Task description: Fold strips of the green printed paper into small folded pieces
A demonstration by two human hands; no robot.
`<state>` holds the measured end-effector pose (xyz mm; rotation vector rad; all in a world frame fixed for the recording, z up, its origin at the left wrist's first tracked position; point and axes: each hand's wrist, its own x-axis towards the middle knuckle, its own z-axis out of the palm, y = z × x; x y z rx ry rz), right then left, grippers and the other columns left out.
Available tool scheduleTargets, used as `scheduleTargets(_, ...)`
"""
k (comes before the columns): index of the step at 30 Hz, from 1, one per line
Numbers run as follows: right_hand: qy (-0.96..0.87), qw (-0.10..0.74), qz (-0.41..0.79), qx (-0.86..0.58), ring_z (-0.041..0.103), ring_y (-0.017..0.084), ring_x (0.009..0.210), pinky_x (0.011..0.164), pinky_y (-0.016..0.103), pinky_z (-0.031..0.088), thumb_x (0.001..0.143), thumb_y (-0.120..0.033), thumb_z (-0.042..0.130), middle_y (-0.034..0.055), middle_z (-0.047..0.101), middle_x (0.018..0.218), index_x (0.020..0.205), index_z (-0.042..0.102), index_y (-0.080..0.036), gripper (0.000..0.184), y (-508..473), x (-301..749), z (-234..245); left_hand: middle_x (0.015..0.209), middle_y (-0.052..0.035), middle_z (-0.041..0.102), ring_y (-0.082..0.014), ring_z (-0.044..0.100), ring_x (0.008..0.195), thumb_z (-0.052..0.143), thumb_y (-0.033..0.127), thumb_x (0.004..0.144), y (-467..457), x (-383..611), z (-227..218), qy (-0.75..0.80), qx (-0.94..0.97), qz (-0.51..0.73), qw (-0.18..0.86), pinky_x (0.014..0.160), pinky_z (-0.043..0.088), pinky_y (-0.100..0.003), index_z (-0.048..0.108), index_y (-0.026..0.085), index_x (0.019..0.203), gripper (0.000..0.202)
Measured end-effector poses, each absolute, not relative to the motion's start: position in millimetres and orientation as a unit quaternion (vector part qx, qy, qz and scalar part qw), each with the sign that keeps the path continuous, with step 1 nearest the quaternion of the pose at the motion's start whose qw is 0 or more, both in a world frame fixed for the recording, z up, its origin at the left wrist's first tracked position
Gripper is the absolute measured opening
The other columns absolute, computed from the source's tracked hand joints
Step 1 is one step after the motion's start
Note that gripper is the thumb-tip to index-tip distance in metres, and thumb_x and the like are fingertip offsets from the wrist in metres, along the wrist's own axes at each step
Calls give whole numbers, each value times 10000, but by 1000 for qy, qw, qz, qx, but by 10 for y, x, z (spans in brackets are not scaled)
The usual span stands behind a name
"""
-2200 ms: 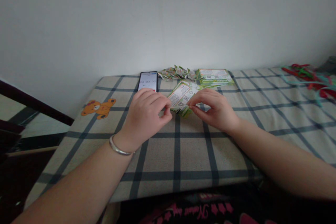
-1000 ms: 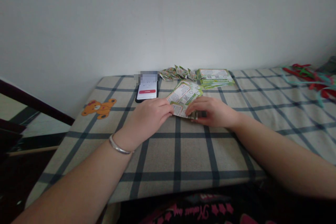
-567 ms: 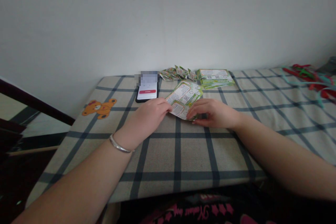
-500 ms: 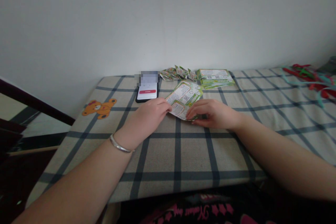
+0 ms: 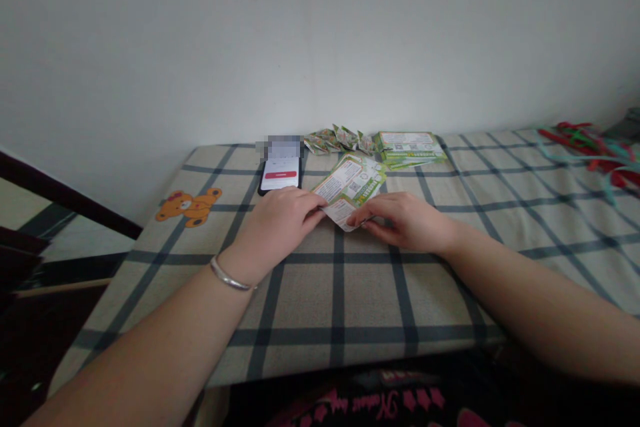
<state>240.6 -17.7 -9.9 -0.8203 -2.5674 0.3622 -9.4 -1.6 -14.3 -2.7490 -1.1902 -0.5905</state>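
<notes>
A printed green-and-white paper sheet (image 5: 341, 213) is between my hands, its near corner tilted toward me. My left hand (image 5: 281, 222), wearing a silver bangle (image 5: 229, 275), pinches its left edge. On the right side, the fingertips of my right hand (image 5: 403, 219) are closed on the same sheet, partly covering it. Just behind it lies another printed sheet (image 5: 356, 181) of the same look; whether the two are joined or overlap, I cannot tell.
Behind my left hand lies a phone (image 5: 281, 172). Several folded paper pieces (image 5: 340, 139) and a stack of printed sheets (image 5: 413, 148) rest by the wall. Red and green ribbons (image 5: 593, 152) lie far right. A bear picture (image 5: 190, 207) is on the checked tablecloth (image 5: 370, 293).
My right hand has shifted slightly left, and the near part of the sheet has bent or lifted between my fingers. My left hand has barely moved.
</notes>
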Motion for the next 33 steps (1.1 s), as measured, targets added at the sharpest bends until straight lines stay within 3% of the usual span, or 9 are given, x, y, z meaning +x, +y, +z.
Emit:
scheduleTargets(17, -946, 189, 145, -219, 652, 150, 918, 827, 305, 511, 858, -145, 532, 40, 711, 951, 1003, 673, -196, 208, -208, 2265, -168, 958, -47, 745, -203, 666, 900, 658, 130, 821, -5, -25, -184, -328, -914, -237, -31, 837, 539, -375, 726, 187, 1012, 211)
scheduleTargets(26, -934, 184, 171, -255, 650, 146, 880, 786, 279, 488, 895, -176, 535, 34, 704, 947, 1000, 668, -201, 171, -203, 2277, -161, 957, -51, 744, -213, 658, 908, 661, 133, 820, -19, -12, -170, -345, -906, -235, -64, 845, 523, -380, 731, 168, 988, 186)
scheduleTargets(33, -902, 212, 195, -320, 634, 116, 742, 675, 235, 448, 877, -206, 575, 1, 708, 867, 979, 650, -205, 127, -211, 2268, -167, 917, -41, 737, -214, 643, 897, 640, 141, 828, -31, -3, -152, -353, -905, -225, -69, 829, 501, -367, 726, 167, 907, 120)
